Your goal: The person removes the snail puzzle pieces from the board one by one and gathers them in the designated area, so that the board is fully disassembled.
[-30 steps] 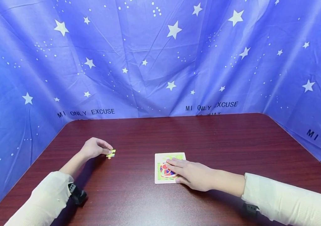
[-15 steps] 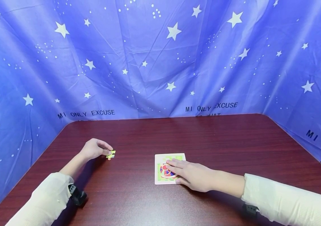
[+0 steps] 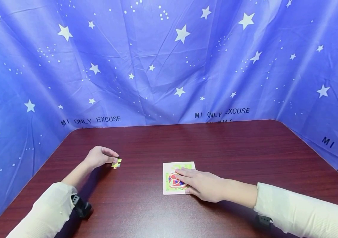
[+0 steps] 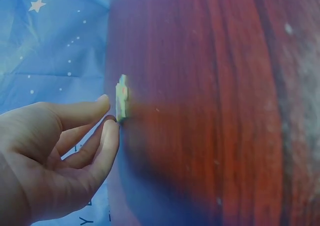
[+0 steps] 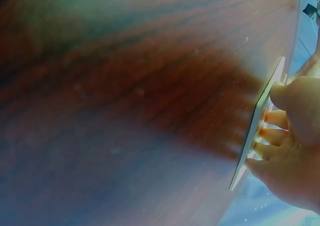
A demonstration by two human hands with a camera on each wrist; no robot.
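A small yellow-green jigsaw puzzle piece [image 3: 117, 164] lies on the dark red table at the left, with a rounded tab towards me. My left hand [image 3: 97, 157] is over it, fingertips at its far side. In the left wrist view, the fingertips of my left hand [image 4: 65, 146] stand a little apart beside the puzzle piece [image 4: 121, 98], not pinching it. My right hand [image 3: 206, 185] rests flat on a white-framed puzzle board [image 3: 164, 185] with a red, blue and green picture, covering its right part. The right wrist view shows this board [image 5: 257, 108] edge-on under spread fingers.
The wood-grain table [image 3: 145, 142] reaches back to a blue star-printed curtain [image 3: 157, 49] that hangs along the back and both sides. Bare table lies between the piece and the board. Black wrist cameras [image 3: 81, 206] hang under both cream sleeves.
My left fingertips have risen very slightly off the puzzle piece, and more of its surface shows. The right hand and the puzzle board stay put.
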